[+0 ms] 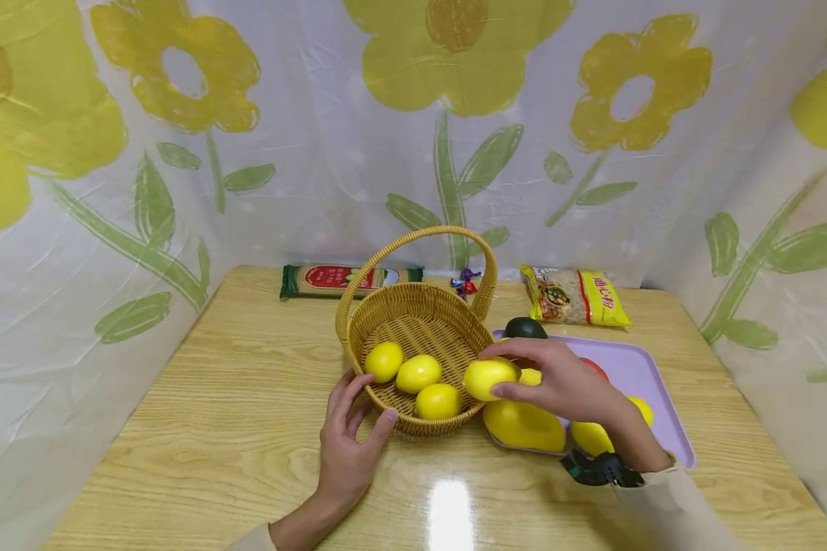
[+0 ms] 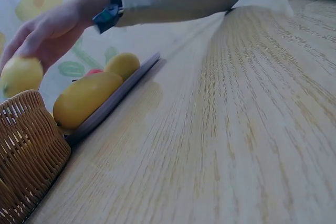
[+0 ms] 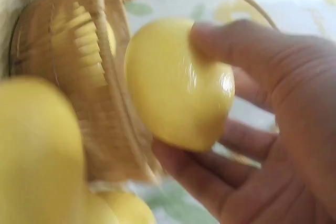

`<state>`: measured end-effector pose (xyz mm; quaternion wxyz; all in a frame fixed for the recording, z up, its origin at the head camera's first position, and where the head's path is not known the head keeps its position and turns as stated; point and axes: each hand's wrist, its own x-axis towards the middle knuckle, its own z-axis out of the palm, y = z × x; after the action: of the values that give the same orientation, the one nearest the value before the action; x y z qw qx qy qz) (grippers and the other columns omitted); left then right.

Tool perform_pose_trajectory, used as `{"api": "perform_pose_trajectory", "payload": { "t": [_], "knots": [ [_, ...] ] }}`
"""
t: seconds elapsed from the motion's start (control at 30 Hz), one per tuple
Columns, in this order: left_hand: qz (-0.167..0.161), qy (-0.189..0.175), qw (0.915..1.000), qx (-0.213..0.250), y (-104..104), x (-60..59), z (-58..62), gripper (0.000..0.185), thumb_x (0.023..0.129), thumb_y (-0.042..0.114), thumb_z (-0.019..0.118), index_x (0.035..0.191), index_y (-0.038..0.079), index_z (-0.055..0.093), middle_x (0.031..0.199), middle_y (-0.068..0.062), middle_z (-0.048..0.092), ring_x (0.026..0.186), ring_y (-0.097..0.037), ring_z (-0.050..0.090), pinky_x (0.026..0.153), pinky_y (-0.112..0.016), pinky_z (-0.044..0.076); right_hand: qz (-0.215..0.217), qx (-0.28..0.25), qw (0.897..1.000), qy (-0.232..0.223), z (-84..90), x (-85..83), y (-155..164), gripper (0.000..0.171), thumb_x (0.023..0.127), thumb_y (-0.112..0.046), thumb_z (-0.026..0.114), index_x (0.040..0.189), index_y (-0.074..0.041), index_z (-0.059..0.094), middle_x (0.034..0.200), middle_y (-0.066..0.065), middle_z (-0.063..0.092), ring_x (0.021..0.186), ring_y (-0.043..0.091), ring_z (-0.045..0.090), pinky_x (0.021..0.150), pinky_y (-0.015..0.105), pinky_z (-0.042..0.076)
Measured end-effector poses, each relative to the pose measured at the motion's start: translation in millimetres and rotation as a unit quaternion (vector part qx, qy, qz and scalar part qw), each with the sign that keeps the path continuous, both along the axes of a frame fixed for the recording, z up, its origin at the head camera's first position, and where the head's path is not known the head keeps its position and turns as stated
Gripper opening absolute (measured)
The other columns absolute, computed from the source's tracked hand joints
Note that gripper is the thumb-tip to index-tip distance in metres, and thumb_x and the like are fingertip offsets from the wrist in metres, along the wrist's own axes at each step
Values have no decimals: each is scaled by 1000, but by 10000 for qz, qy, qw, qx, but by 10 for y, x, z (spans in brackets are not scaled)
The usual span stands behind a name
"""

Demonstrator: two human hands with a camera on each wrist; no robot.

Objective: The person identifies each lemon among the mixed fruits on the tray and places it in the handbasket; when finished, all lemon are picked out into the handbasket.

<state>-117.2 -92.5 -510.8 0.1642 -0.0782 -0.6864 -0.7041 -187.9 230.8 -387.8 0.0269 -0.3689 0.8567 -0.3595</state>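
Note:
In the head view my right hand [image 1: 558,375] holds a yellow lemon [image 1: 489,379] between thumb and fingers at the right rim of a round wicker basket [image 1: 430,425]. The right wrist view shows this lemon [image 3: 176,85] close up, beside the basket wall [image 3: 63,124]. Inside the basket lie three more lemons [image 1: 418,374], grouped toward the near left. My left hand [image 1: 348,444] grips the basket's near-left rim, with a fingertip over the edge and the thumb against the front. The left wrist view shows the held lemon [image 2: 22,76] just above the rim.
A lilac tray [image 1: 661,398] right of the basket bears a large yellow mango-like fruit [image 1: 524,428], a dark green fruit [image 1: 526,328] and other yellow and red fruit. Behind stand a green noodle package [image 1: 317,281], small wrapped sweets [image 1: 465,283] and a yellow food bag [image 1: 579,297].

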Motion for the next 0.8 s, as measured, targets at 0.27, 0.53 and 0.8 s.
{"api": "perform_pose_trajectory", "payload": {
  "t": [0.27,0.53,0.8],
  "knots": [
    [34,16,10000,9,9,-1,0,59,98,-4,76,153,-3,55,174,-27,25,154,-41,42,120,-20,49,364,593,9972,273,9,-70,-504,36,100,-28,84,134,-19,78,129,-6,79,113,11,73,95,33,64],
    [48,54,10000,-40,-9,-17,5,58,99,-3,76,153,-2,55,174,-25,25,156,-39,40,121,-19,48,607,939,9937,111,-56,-72,-852,36,100,-30,84,132,-16,80,127,-4,80,113,10,73,97,35,64],
    [43,89,10000,2,0,-13,-14,58,98,-4,77,152,0,56,173,-26,27,155,-38,41,121,-21,48,765,444,9960,-151,-154,22,-903,43,108,-38,71,146,-16,71,146,-3,72,138,19,66,119,46,56]
  ]
}}
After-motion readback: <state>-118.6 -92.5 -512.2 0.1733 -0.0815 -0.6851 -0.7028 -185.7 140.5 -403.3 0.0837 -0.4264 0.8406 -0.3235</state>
